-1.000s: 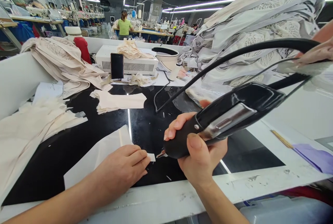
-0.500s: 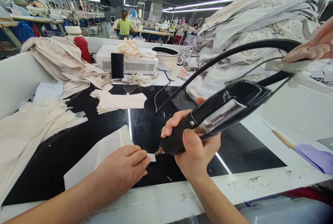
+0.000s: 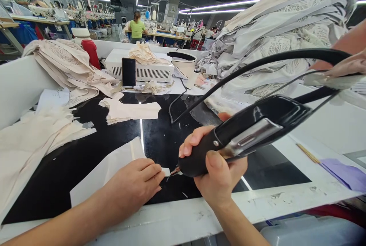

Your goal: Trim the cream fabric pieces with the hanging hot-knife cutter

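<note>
My right hand (image 3: 214, 164) is wrapped round the grip of a black corded cutting tool (image 3: 251, 130); its metal tip (image 3: 175, 171) touches the end of a small white fabric strip (image 3: 166, 171). My left hand (image 3: 134, 183) lies flat, fingers together, pressing a white fabric piece (image 3: 105, 170) onto the black glossy worktop (image 3: 160, 139). The tool's black cable (image 3: 257, 63) arches up to the right. Another person's hand (image 3: 347, 67) at the right edge holds something pale near that cable.
Beige fabric stacks (image 3: 65, 67) lie left and behind, a folded piece (image 3: 131, 111) at centre. A white box unit (image 3: 140, 69) with a phone (image 3: 129, 72) leaning on it stands at the back. A tall grey-white garment pile (image 3: 280, 29) rises at right. Purple paper (image 3: 347, 173) lies on the white ledge.
The tool dipped left and down half a second ago, then came back right; its tip stays at the strip's end. My left hand has hardly moved.
</note>
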